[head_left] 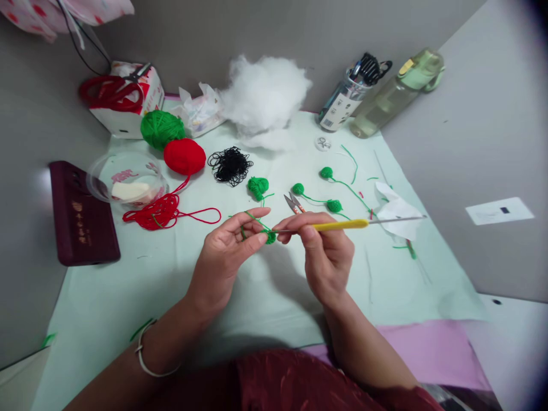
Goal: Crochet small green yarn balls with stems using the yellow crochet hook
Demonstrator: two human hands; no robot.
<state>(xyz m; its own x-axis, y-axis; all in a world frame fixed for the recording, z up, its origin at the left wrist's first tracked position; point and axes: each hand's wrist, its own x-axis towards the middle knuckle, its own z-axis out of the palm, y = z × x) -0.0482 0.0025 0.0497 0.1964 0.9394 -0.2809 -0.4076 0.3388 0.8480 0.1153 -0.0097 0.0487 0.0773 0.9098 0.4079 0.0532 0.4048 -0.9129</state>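
Observation:
My left hand (226, 254) pinches a small green crochet piece (270, 236) between thumb and fingers, with green yarn running over its raised index finger. My right hand (327, 251) grips a crochet hook (342, 225) by its yellow handle. The hook's thin tip meets the green piece, and its metal back end points right. Just beyond my hands lie small scissors (294, 202), partly hidden by my right fingers. A little bundle of green yarn (258, 187) rests above the piece. Small green balls with yarn tails (298, 189) lie farther right.
Red yarn (185, 156), a green skein (161, 129), black cord (231, 165) and a plastic tub (128, 180) stand left. White stuffing (268, 94) is at the back. A pen holder (342, 103) and bottle (385, 103) stand back right; a dark red phone-like case (85, 217) leans far left.

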